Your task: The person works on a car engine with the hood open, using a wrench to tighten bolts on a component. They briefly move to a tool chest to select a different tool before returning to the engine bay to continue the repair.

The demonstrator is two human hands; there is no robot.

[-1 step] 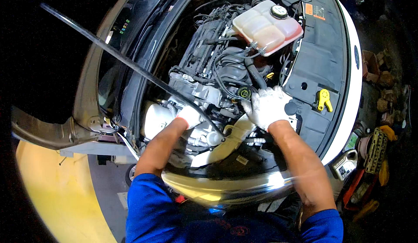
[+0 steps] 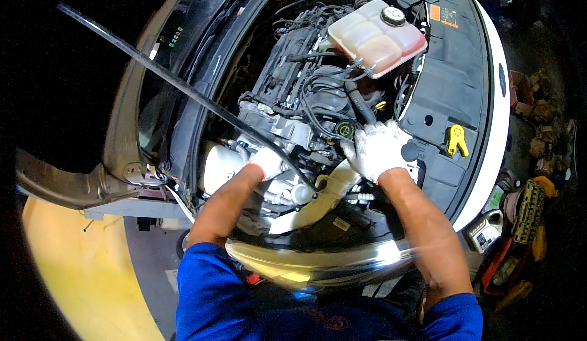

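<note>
Both my hands wear white gloves and reach into a car's engine bay. My left hand [image 2: 267, 164] is low among the engine parts beside a white-looking reservoir [image 2: 221, 166], under the slanting black prop rod [image 2: 183, 87]. Its fingers are hidden. My right hand [image 2: 380, 153] rests at the front side of the engine, just below a thick black hose [image 2: 359, 102], with its thumb apart from the fingers. Close to that thumb is a black cap with a yellow mark [image 2: 345, 129]. A dark round disc [image 2: 409, 151] lies against the hand's right side.
A translucent coolant tank [image 2: 373, 41] with pinkish fluid sits at the far side. A yellow lever [image 2: 457, 140] is on the grey front panel [image 2: 446, 78]. The glossy fender [image 2: 330, 264] runs before me. A grey jug [image 2: 486, 231] and clutter stand to the right.
</note>
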